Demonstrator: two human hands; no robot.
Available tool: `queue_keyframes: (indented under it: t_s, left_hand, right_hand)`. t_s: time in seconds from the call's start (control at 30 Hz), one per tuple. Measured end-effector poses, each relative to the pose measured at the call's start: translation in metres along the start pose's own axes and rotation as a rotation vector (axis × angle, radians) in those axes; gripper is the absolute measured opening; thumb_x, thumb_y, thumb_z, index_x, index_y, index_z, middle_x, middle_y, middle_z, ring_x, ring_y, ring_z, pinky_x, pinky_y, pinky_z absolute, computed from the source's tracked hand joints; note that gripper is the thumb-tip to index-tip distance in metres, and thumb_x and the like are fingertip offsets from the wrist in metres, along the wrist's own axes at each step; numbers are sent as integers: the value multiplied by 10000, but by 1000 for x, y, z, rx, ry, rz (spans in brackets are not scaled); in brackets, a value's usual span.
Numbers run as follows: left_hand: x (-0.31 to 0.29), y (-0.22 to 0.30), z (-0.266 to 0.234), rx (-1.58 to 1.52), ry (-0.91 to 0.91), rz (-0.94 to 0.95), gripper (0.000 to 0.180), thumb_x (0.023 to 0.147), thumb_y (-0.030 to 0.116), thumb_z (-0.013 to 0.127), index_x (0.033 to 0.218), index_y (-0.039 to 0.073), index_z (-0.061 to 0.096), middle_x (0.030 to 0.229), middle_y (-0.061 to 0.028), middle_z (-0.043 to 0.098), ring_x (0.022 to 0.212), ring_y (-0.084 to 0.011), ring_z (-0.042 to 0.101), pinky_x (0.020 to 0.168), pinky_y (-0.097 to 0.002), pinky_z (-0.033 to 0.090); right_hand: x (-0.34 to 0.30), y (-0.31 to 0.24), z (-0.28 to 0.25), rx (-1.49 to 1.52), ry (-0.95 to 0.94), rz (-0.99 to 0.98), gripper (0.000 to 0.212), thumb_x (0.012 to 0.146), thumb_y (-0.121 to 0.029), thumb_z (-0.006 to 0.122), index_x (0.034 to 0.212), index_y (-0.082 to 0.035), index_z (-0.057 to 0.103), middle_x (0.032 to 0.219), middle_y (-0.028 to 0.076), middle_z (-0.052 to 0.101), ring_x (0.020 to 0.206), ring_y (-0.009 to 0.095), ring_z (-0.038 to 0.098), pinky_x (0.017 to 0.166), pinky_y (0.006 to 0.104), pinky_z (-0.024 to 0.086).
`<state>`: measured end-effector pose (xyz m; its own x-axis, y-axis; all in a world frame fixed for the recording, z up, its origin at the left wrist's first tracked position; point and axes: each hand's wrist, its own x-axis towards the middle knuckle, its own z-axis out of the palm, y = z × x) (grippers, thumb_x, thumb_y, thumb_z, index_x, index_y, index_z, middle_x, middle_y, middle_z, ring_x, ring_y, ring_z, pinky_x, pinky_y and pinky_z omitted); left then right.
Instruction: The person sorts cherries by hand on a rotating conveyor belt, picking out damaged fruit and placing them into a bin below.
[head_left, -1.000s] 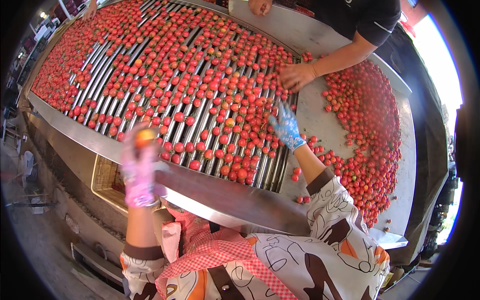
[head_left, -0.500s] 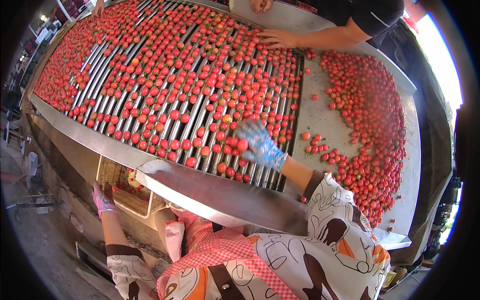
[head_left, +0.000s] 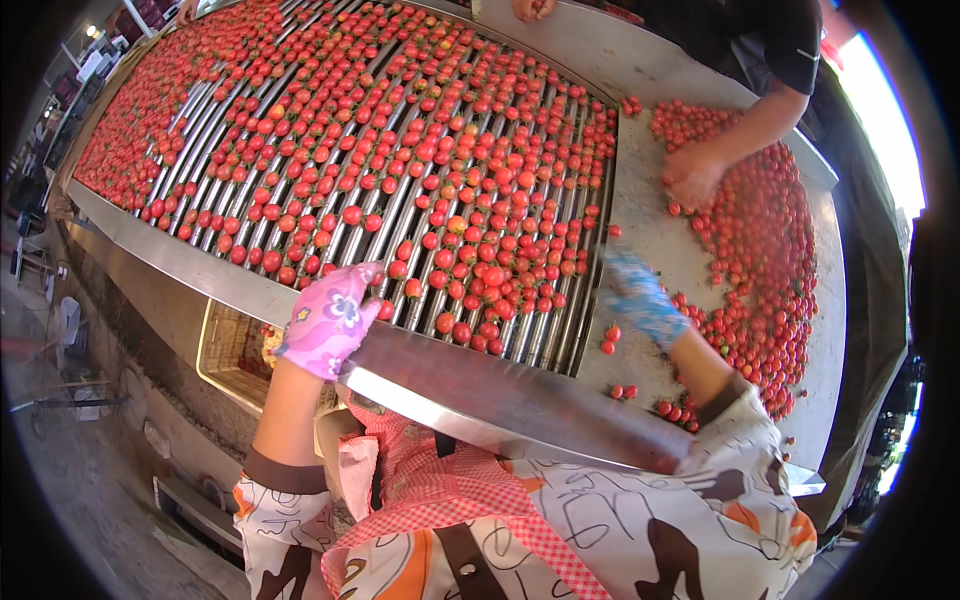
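Note:
A wide bed of metal rollers (head_left: 392, 238) carries a great many red cherry tomatoes (head_left: 492, 273), some with green stems. At its near edge is my left hand (head_left: 327, 318) in a pink flowered glove. Its back faces up, its fingertips lie beside a few tomatoes, and its grip is hidden. My right hand (head_left: 645, 298), in a blue patterned glove, is smeared by motion above the bare metal sheet (head_left: 640, 225) past the rollers' right end. Loose tomatoes (head_left: 608, 339) lie near it; whether it holds any does not show.
A large heap of tomatoes (head_left: 765, 250) covers the sheet's right side. Across from me, another person's hand (head_left: 695, 175) is at the heap's edge; a further hand (head_left: 533, 9) shows at the far rim. Below left sits a yellowish crate (head_left: 232, 345). A metal ledge (head_left: 480, 385) runs before me.
My left hand has come up from beside the crate to the rollers' near edge. My right hand has swept right, off the rollers onto the sheet. The other person's hand has moved to the heap.

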<state>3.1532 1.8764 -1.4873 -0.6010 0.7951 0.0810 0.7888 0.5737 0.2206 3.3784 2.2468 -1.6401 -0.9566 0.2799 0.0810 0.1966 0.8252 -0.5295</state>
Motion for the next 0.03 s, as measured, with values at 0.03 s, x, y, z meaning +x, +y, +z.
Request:
queue_keyframes:
  t_s: [0.03]
  left_hand:
    - [4, 1, 1, 83, -106, -13, 409, 841, 179, 677, 1235, 114, 591, 1110, -128, 664, 1028, -313, 629, 910, -400, 493]
  right_hand:
    - [-3, 0, 3, 8, 0, 4, 634, 915, -321, 599, 1476, -131, 371, 1493, 268, 325, 1385, 387, 335, 1116, 468, 326]
